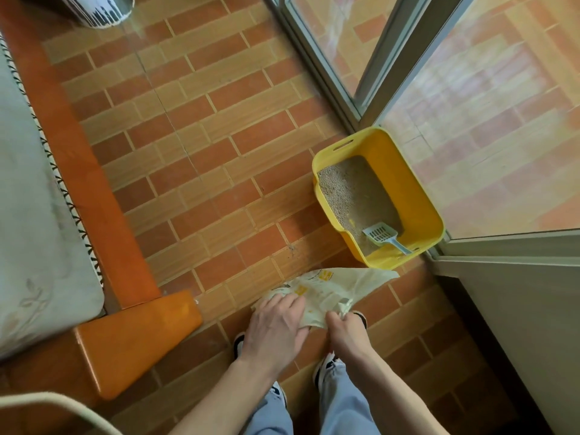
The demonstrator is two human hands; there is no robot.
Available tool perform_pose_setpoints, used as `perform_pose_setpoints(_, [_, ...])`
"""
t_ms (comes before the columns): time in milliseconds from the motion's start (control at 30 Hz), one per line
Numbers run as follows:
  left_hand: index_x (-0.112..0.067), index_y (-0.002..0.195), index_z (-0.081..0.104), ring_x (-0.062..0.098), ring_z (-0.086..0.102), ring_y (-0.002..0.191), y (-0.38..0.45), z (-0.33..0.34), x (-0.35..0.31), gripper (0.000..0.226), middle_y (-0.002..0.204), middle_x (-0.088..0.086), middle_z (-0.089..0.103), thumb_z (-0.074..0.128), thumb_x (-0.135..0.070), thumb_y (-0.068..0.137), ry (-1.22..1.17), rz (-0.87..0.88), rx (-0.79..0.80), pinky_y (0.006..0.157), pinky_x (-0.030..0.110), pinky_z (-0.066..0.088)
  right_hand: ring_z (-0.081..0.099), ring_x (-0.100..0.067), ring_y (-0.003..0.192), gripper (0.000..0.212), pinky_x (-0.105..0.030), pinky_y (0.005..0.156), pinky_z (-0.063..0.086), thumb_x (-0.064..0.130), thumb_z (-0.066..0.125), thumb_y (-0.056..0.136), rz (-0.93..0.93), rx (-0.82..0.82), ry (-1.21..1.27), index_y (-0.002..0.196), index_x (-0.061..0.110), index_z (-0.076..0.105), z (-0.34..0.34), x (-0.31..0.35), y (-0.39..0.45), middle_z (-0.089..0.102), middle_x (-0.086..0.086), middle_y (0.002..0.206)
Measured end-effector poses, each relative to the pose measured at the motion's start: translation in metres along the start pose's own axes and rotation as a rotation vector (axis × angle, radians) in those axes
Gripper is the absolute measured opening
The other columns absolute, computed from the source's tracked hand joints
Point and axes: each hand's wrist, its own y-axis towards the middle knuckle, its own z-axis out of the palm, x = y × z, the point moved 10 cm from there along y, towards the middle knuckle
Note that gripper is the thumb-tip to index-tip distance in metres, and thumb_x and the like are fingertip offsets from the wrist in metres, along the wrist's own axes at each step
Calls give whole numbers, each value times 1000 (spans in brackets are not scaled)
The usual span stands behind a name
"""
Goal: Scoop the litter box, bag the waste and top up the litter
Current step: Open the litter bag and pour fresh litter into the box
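A yellow litter box (422, 199) stands on the tiled floor by the glass door, part-filled with grey-brown litter (354, 189). A pale blue slotted scoop (381, 235) lies in its near corner, handle against the rim. In front of my feet I hold a white bag with yellow print (332, 290). My left hand (276, 328) lies over its left side with fingers curled into the plastic. My right hand (342, 328) pinches the bag's near edge. The bag's far end points toward the box, a short gap apart.
An orange wooden bed frame (135, 337) with a pale mattress (28, 215) runs along the left. A sliding glass door with a grey frame (345, 98) stands behind the box. A white round container (103, 11) sits at the top left. My legs and shoes are below.
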Motion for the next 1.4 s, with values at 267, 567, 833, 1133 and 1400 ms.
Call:
perform_pose_setpoints(267, [-19, 90, 59, 15, 55, 74, -3, -12, -12, 21, 86, -3, 62, 48, -24, 107, 89, 176, 210, 71, 25, 42, 34, -21, 63, 23, -37, 60, 26, 19, 46, 95, -31, -5, 190, 73, 14, 42, -14, 10, -26, 37, -8, 66])
perform_pose_setpoints(567, [-19, 89, 62, 11, 54, 60, 9, -34, -65, 9, 75, -4, 62, 71, -17, 87, 58, 358, -54, 58, 24, 50, 36, -15, 52, 38, -24, 48, 29, 50, 58, 92, 67, 115, 141, 79, 15, 57, -30, 28, -24, 45, -1, 64])
perform_pose_setpoints(833, [-23, 86, 51, 9, 46, 65, 1, -45, -38, 21, 76, -8, 55, 59, -36, 100, -49, 255, -166, 57, 23, 42, 43, -18, 62, 12, -27, 55, 33, 11, 51, 91, -62, 151, 34, 85, 7, 60, -13, 58, -26, 51, -1, 70])
perform_pose_setpoints(1133, [-17, 95, 64, 22, 59, 72, -1, -10, -13, 12, 84, 0, 65, 59, -28, 98, 93, 220, 61, 64, 38, 55, 34, -16, 54, 16, -23, 45, 25, 17, 47, 97, 39, 118, 132, 90, 8, 59, -18, 59, -21, 45, -4, 68])
perform_pose_setpoints(1400, [-13, 89, 62, 18, 56, 63, 26, -33, -33, 9, 76, 2, 64, 62, -9, 96, -27, 110, -167, 64, 38, 57, 60, -16, 57, 54, -28, 58, 47, 61, 42, 94, -252, -89, -465, 73, 16, 62, -46, 96, -57, 63, 4, 63])
